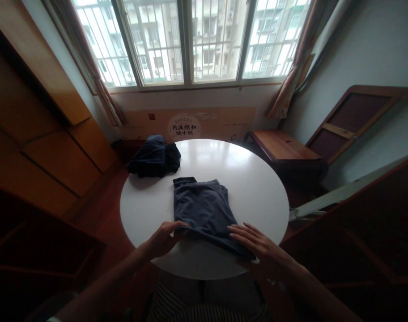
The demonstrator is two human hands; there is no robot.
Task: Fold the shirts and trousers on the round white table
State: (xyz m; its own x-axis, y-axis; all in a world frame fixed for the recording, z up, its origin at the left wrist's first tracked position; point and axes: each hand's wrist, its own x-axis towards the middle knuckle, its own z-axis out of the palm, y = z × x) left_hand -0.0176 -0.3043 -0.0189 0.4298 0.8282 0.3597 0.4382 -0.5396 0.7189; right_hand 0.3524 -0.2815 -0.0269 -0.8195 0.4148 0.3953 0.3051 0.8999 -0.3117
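Observation:
A dark grey-blue garment (204,205), folded into a rough rectangle with a black band at its far left corner, lies on a round white table (261,192). I cannot tell which kind of garment it is. At its near left corner, my left hand (168,235) pinches the cloth between thumb and fingers, the near edge slightly lifted there. Over the near right side rests my right hand (252,239), its fingers stretched out on the cloth; its thumb is mostly hidden.
A pile of dark clothes (153,156) sits at the table's far left edge. Beyond the table to the right is a low wooden stool or small table (284,145). Wooden cabinets (56,156) stand on the left, and a printed cardboard panel (143,125) leans under the window.

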